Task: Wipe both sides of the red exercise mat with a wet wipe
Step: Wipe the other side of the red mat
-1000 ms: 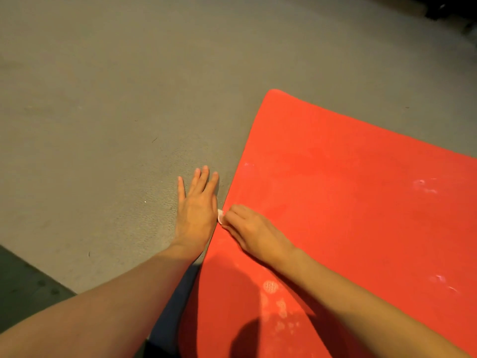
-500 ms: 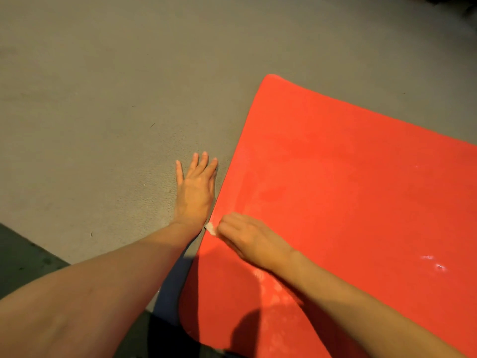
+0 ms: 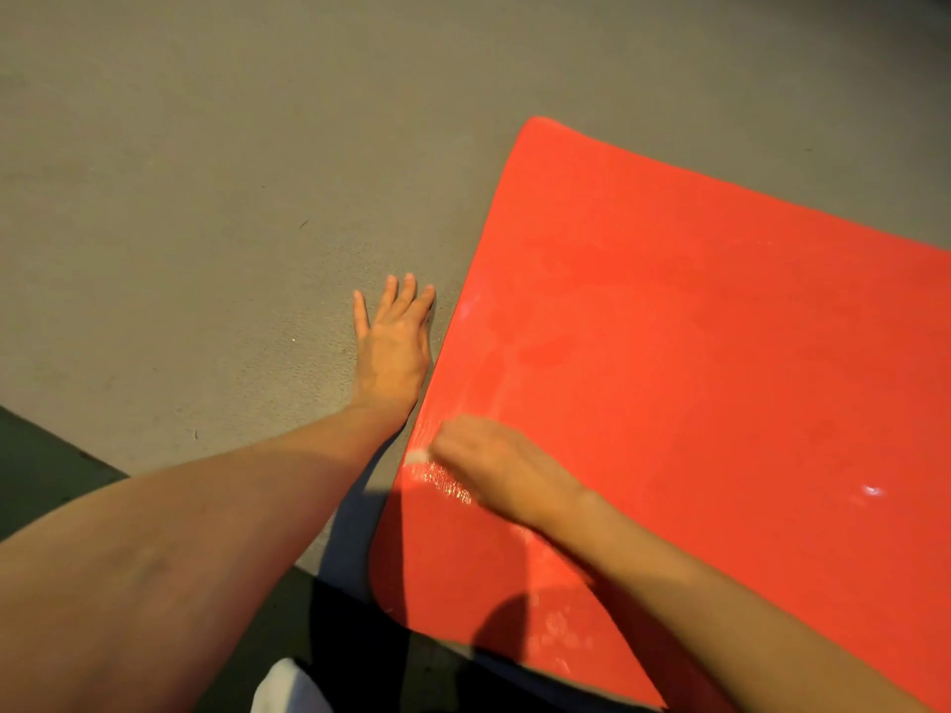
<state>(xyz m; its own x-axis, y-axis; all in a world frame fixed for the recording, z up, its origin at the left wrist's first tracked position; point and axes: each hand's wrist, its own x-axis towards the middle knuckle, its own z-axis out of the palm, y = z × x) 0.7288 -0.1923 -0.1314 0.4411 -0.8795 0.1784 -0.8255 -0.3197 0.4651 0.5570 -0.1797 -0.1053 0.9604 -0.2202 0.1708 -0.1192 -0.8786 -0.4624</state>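
Observation:
The red exercise mat (image 3: 694, 326) lies flat on the floor and fills the right half of the view. My right hand (image 3: 494, 465) lies on the mat near its left edge and presses a white wet wipe (image 3: 416, 456), of which only a small bit shows past the fingertips. A wet, shiny streak runs on the mat just below that hand. My left hand (image 3: 393, 342) rests flat on the grey carpet, fingers straight, right beside the mat's left edge.
Grey carpet (image 3: 206, 172) spreads to the left of the mat and beyond it. A darker floor strip (image 3: 46, 465) shows at the lower left. A white rounded thing (image 3: 285, 687) and dark cloth sit at the bottom edge, close to me.
My right hand has slid the wipe along the mat's left edge toward me, leaving a wet streak. My left hand stays flat on the carpet.

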